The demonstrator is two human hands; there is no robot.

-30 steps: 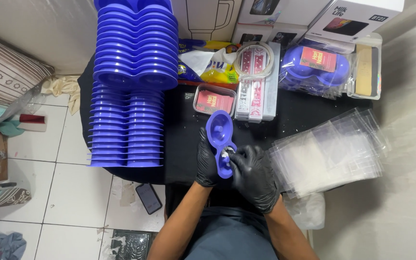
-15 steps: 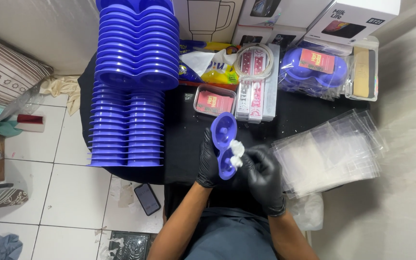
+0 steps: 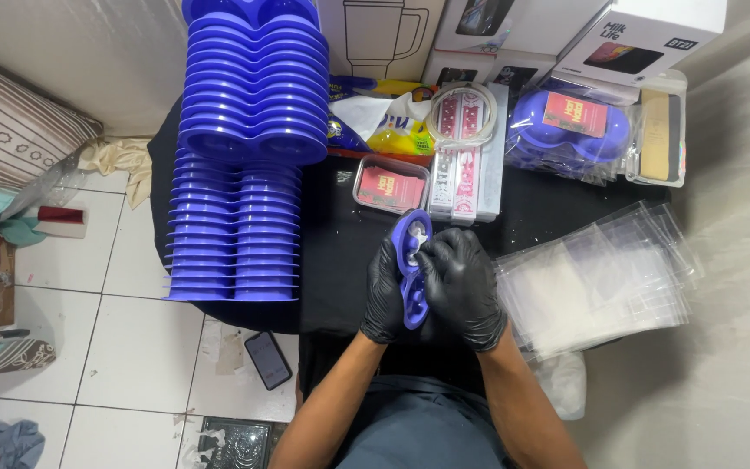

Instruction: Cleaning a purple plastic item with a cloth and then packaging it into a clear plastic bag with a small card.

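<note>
The blue tray point(image 3: 411, 271) was gripped along its left edge by the gloved left hand point(image 3: 384, 291), above the black table point(image 3: 340, 252). The right hand point(image 3: 462, 287) was closed over its right side, fingertips apparently pinching something small and white in the upper cup, though that was hard to make out. A slip might have been caused by the slick gloves, dropping the tray toward the lap. Tall tray stacks point(image 3: 249, 148) crowded the left, where a stray elbow could have toppled them. Clear bags point(image 3: 596, 278) lay loose on the right; a small tin point(image 3: 390, 184) stood just ahead.
</note>
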